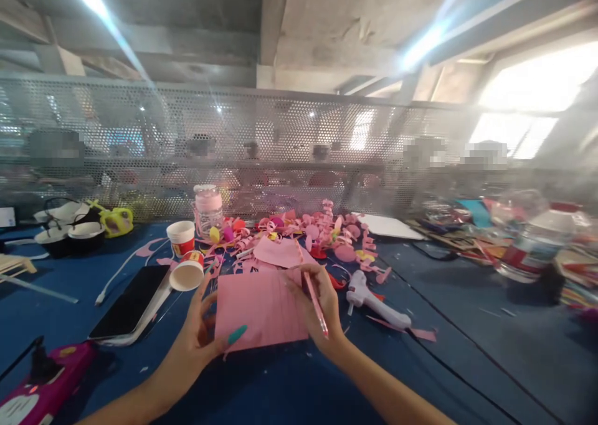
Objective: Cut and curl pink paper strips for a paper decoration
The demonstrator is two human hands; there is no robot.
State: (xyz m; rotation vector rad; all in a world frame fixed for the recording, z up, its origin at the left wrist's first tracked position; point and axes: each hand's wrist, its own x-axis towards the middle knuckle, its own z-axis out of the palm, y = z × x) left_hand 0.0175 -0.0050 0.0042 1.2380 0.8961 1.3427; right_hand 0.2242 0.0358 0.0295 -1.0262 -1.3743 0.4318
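Note:
A sheet of pink paper (pixel 259 310) is in front of me, just above the blue table. My left hand (pixel 196 331) grips its left edge, the thumb with a long teal nail lying on top and the fingers behind. At the upper right edge of the sheet, my right hand (pixel 320 306) has a pink pencil (pixel 316 303) between thumb and fingers, slanting across the hand. Those right fingertips also touch the paper. Behind the sheet lies another pink paper piece (pixel 280 252), partly covered, before a heap of pink paper cuttings (pixel 346 253).
To the right rests a white glue gun (pixel 378 303) with its black cord. Paper cups (pixel 181 237), a phone (pixel 133 300) and a purple power strip (pixel 51 381) are at left. A plastic bottle (pixel 537 244) stands far right; a perforated metal screen (pixel 280 113) closes the back.

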